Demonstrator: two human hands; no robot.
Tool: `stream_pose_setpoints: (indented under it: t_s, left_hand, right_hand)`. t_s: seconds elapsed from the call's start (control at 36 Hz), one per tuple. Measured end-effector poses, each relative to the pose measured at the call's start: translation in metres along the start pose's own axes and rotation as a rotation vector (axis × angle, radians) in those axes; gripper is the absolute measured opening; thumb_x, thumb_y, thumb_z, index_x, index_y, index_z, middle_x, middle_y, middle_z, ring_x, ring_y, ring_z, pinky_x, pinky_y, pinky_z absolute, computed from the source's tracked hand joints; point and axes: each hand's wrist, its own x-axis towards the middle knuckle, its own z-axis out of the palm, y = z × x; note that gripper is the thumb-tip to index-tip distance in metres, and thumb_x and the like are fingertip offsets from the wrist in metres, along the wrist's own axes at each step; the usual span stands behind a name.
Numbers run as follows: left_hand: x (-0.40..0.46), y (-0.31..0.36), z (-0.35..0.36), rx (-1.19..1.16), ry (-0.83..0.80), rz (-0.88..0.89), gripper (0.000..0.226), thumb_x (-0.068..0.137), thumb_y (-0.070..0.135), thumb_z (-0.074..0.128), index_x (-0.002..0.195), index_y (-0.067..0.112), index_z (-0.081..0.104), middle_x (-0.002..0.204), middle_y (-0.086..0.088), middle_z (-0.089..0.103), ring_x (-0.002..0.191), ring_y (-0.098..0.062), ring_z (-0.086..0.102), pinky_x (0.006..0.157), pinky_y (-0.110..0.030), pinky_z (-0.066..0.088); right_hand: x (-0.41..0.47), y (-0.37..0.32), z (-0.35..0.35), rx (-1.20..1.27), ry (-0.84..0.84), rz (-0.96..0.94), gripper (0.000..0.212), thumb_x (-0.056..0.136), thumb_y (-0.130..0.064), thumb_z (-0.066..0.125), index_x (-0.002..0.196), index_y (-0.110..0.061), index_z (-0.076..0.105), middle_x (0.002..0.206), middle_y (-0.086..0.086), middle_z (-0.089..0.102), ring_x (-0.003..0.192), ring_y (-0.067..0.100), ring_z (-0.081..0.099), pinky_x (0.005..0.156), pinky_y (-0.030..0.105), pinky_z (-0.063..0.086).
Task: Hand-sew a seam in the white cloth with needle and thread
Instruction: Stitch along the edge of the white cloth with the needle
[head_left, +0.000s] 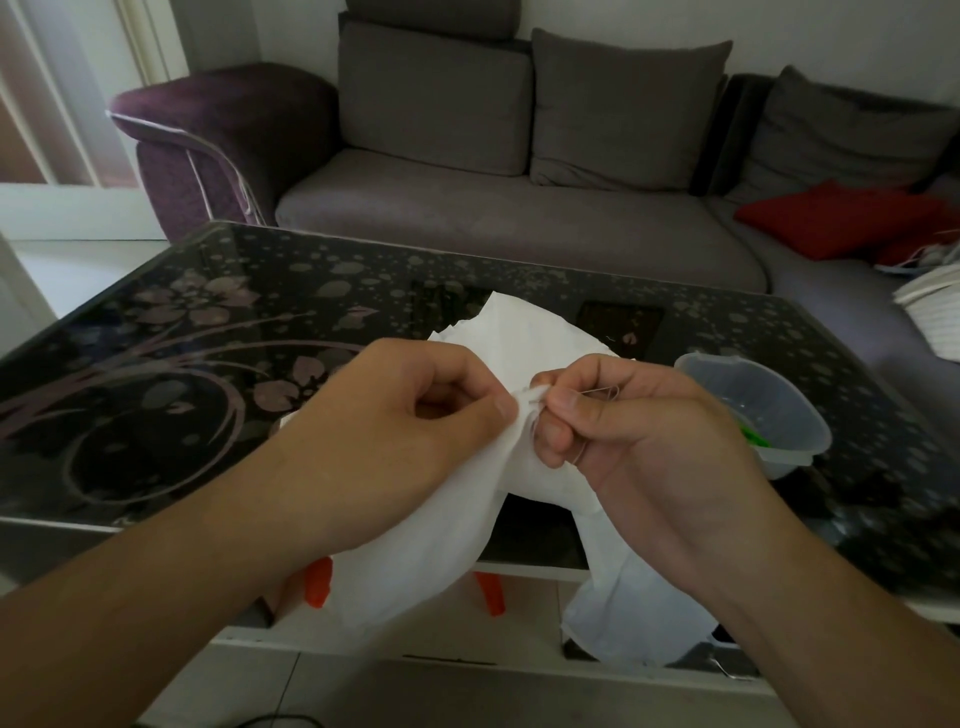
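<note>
I have the white cloth (457, 499) up off the table (156, 364), bunched between both hands just above the near edge of that table, with one loose end lying back on the glass and the rest hanging down past the edge toward the floor. My left hand (415, 415) is curled round a fold of the cloth, thumb and forefinger pinching the edge where the seam runs. My right hand (623, 421) is curled too, fingertips pinched tight against that same edge; a thin thread (602, 393) loops over my right fingers, so I judge the needle sits in that pinch, though it is too small for me to make out. A clear plastic tub (758, 410) stands on the table just to the right of the cloth, something green inside it.

The cloth is light, thin and limp; it drapes and creases wherever I let go, so it will not hold a line by itself. I think the best hold is close to the stitch, both pinches nearly touching, keeping that short stretch taut. Gripped further out, the edge would likely sag and the stitch wander. The thread looks fine and may snag on my fingers if I pull fast
</note>
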Motion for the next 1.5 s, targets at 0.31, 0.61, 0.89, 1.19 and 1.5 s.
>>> stream_pose_setpoints:
  t_s: [0.31,0.61,0.89,1.19,1.5]
  left_hand:
    - [0.0,-0.001,0.0,-0.023,-0.023,0.048,0.014,0.096,0.036,0.065,0.089,0.035,0.076,0.087,0.017,0.076,0.083,0.0,0.07,0.071,-0.008,0.048]
    - [0.001,-0.006,0.0,-0.038,-0.051,0.074,0.012,0.095,0.037,0.066,0.091,0.036,0.077,0.088,0.015,0.076,0.085,-0.004,0.071,0.072,-0.016,0.051]
    - [-0.001,-0.007,0.001,-0.058,-0.053,0.072,0.014,0.096,0.035,0.064,0.093,0.033,0.078,0.091,0.014,0.077,0.088,-0.005,0.073,0.078,-0.02,0.056]
    - [-0.002,-0.002,0.0,-0.046,-0.026,0.064,0.012,0.097,0.034,0.067,0.091,0.035,0.078,0.089,0.02,0.076,0.086,-0.002,0.072,0.077,-0.019,0.051]
    - [-0.002,-0.004,-0.001,-0.045,-0.027,0.044,0.013,0.097,0.033,0.066,0.09,0.035,0.077,0.088,0.018,0.076,0.085,-0.003,0.072,0.075,-0.018,0.05]
  right_hand:
    - [0.001,0.001,0.0,0.07,-0.065,-0.002,0.009,0.078,-0.002,0.062,0.078,0.006,0.063,0.069,0.019,0.054,0.065,0.019,0.057,0.065,0.025,0.053]
    - [0.0,0.0,0.0,0.074,-0.105,0.019,0.007,0.078,-0.001,0.063,0.077,0.006,0.062,0.07,0.018,0.052,0.064,0.02,0.055,0.062,0.025,0.052]
    - [0.0,0.002,-0.004,-0.1,-0.031,0.07,0.017,0.074,-0.017,0.074,0.079,-0.001,0.073,0.076,0.013,0.057,0.071,0.032,0.049,0.059,0.027,0.049]
    - [-0.001,-0.005,-0.006,-0.079,0.043,0.142,0.018,0.082,-0.022,0.066,0.079,-0.007,0.073,0.083,0.015,0.058,0.064,0.018,0.053,0.051,0.029,0.046]
    - [0.002,0.002,-0.014,-0.364,0.063,0.203,0.027,0.104,-0.013,0.052,0.087,-0.005,0.072,0.086,0.026,0.064,0.067,0.025,0.056,0.059,0.03,0.05]
